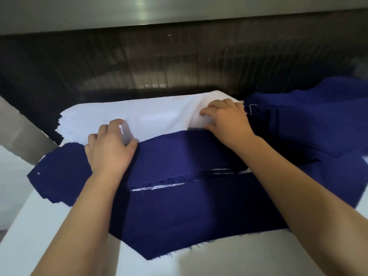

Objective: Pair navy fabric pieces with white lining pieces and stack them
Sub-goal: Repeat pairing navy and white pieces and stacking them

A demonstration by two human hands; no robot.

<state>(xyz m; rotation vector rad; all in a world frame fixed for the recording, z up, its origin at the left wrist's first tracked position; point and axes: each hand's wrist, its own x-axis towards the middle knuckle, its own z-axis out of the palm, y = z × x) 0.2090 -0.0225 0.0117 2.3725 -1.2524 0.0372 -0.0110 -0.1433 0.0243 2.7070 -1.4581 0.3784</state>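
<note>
A stack of white lining pieces (pixel 151 116) lies at the far side of the table. My left hand (pixel 109 150) pinches the near edge of the top lining piece between thumb and fingers. My right hand (pixel 225 118) grips the same piece at its right end, where it bulges up. In front of them lies a navy fabric piece (pixel 175 154) on a stack of navy pieces with white layers showing at the frayed edge (pixel 179 206). Another pile of navy pieces (pixel 310 120) sits to the right.
The white table top (pixel 49 232) runs along the near and left sides. Behind the lining stack rises a dark machine opening with vertical slats (pixel 159 62) under a grey metal top (pixel 119 12). A grey metal panel (pixel 20 132) stands at the left.
</note>
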